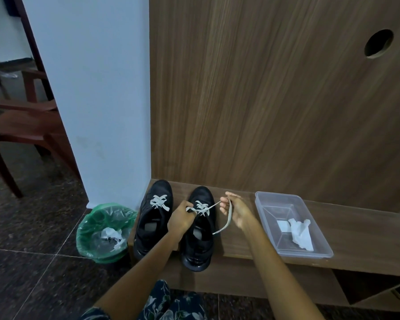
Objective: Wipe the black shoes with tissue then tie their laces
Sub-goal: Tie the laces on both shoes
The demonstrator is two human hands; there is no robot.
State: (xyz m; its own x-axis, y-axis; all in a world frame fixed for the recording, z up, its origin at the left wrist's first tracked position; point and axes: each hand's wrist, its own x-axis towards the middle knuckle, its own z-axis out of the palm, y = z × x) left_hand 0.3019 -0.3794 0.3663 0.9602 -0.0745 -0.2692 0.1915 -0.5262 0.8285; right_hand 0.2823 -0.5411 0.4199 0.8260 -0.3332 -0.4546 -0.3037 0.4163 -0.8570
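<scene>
Head view, only feed I have. Landmark: right shoe point(198, 227), black, on the wooden bench point(252, 241), heel toward me.

Left shoe point(154, 218) sits just beside it on its left, same heading; white lace crossed over the tongue, no bow that I can see.

Left hand point(180, 219) is over the right shoe's lacing, fingers curled, pinching a lace end at the tongue. Right hand point(234, 210) is just right of the shoe's toe end, fingers closed round the other lace end point(225, 221), which runs taut from the eyelets, loops over the hand and hangs to the bench.

Clear plastic tray point(319, 248) well to the right on the bench, w/ crumpled tissue point(301, 233) inside.

Green-lined bin point(84, 234) on the floor left of both shoes, used tissue in it.
</scene>
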